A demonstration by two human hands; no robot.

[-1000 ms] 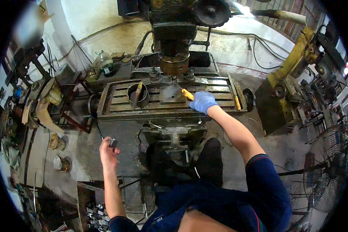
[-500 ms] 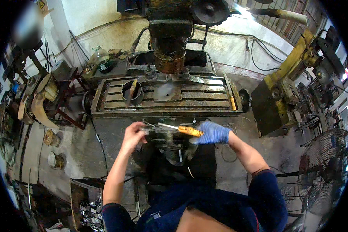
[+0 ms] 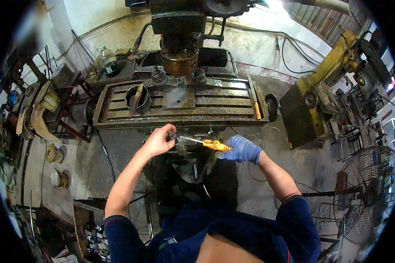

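Observation:
My bare left hand (image 3: 160, 140) pinches a small dark metal part (image 3: 172, 137) in front of the machine table. A blue glove covers my right hand (image 3: 242, 149), which is closed around a yellow air blow gun (image 3: 216, 145). Its thin metal nozzle reaches left, with the tip close to the dark part; whether they touch cannot be made out. Just beyond my hands is the slotted milling machine table (image 3: 219, 115), with a flat square plate (image 3: 186, 100) at its middle under the dark spindle head (image 3: 180, 61).
On the table's left stands a round container (image 3: 143, 105) with a brush (image 3: 137, 97) in it. A yellow-handled file-like tool (image 3: 256, 107) lies at its right end. A large fan (image 3: 366, 193) stands at the right. A crate of metal parts (image 3: 96, 239) is at lower left.
My left hand has come up and a little right, and the dark part now shows in its fingers. The air blow gun stays in my right hand. The whole view has shifted slightly.

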